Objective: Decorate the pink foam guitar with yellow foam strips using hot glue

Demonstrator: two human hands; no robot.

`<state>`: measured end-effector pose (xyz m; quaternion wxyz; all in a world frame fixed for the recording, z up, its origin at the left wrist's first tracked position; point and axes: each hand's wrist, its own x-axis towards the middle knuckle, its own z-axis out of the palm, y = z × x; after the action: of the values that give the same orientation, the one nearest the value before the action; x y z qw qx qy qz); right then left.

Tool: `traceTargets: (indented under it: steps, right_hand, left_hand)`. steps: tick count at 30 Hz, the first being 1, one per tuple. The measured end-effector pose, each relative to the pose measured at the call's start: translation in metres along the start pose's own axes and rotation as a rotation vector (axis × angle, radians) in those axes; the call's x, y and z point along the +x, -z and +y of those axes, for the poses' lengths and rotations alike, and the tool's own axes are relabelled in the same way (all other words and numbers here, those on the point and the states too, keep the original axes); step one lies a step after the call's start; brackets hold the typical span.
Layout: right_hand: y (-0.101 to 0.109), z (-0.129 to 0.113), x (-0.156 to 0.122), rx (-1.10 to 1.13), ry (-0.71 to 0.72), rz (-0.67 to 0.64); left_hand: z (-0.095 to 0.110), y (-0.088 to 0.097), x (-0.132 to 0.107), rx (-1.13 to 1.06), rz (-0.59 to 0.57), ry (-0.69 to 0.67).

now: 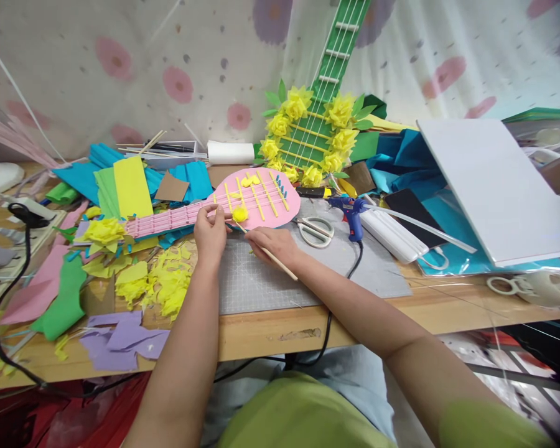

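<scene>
A pink paper guitar [271,218] with yellow strips, strings and small blue pegs lies on the bench, its neck pointing left. My left hand [211,235] is closed on its near edge, where neck meets body, fingertips on top. My right hand [274,246] grips a thin wooden stick [287,269], whose tip reaches a small yellow paper rosette [239,214] at the guitar's near side. Whether the rosette is fixed to the guitar I cannot tell. A bigger yellow paper flower [103,233] sits at the neck's left end.
A grey cutting mat [261,289] lies under my hands. Scissors [315,232] and a blue glue gun [352,218] with a black cord rest to the right. A green flowered guitar [303,146] stands behind. Yellow scraps [168,283] and coloured paper cover the left. A white board [490,186] leans right.
</scene>
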<state>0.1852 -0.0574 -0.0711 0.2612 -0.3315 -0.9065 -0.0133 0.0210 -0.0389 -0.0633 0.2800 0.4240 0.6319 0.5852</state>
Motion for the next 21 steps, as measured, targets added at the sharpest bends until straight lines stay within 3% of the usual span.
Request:
traceTargets:
  steps: [11, 21]
  right_hand:
    - [-0.0017, -0.0019, 0.0033, -0.017, -0.044, -0.08]
    - [-0.0023, 0.0, 0.0019, -0.008, -0.008, -0.031]
  left_hand:
    - [0.0039, -0.001, -0.0031, -0.065, -0.04, -0.047]
    - [0.0043, -0.0008, -0.0033, -0.071, -0.048, -0.043]
